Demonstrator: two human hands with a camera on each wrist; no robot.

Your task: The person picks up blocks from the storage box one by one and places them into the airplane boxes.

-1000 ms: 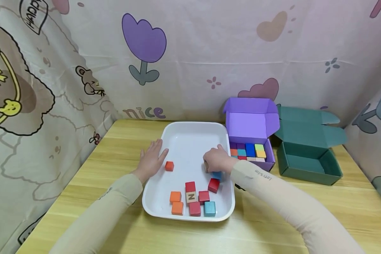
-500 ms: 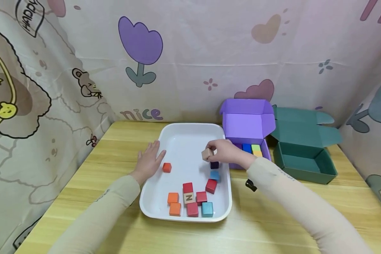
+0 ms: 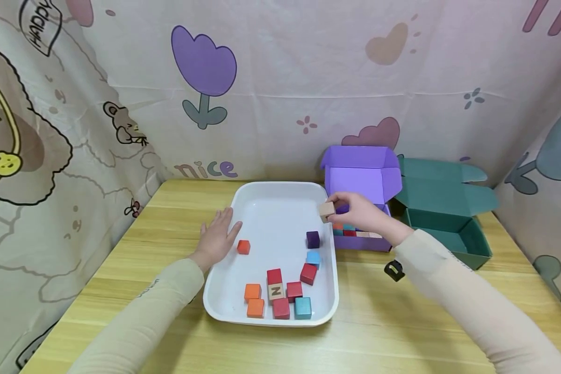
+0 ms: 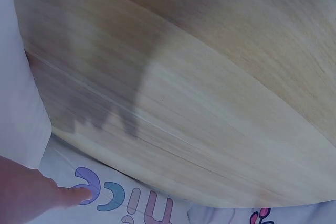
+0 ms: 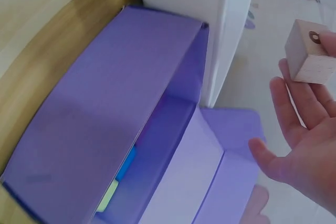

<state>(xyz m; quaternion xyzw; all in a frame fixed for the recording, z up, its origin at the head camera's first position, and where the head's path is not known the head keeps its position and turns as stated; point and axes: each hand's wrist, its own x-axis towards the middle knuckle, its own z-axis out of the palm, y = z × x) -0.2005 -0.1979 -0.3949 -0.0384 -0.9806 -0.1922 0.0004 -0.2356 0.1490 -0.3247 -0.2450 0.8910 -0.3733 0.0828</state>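
Observation:
My right hand (image 3: 362,212) pinches a plain wooden letter block (image 3: 326,211) above the right rim of the white tray (image 3: 280,195). A dark mark shows on the block (image 5: 310,51) in the right wrist view, partly hidden by the thumb. With fingers spread, my left hand (image 3: 217,239) rests on the tray's left rim. Inside the tray lie a dark purple block (image 3: 312,239), a light blue block (image 3: 313,258), several red blocks (image 3: 308,274), orange blocks (image 3: 255,308), a teal block (image 3: 303,308) and a wooden block marked N (image 3: 276,291).
An open purple box (image 3: 362,243) with colored blocks stands against the tray's right side. Beyond it is an open green box (image 3: 449,228). A small black object (image 3: 395,270) shows beside the right sleeve. A printed curtain (image 3: 271,104) hangs behind the wooden table (image 3: 187,208).
My right hand has lifted the wooden block from beside the purple block and carried it right and back to the tray's edge. The left hand stays at the rim.

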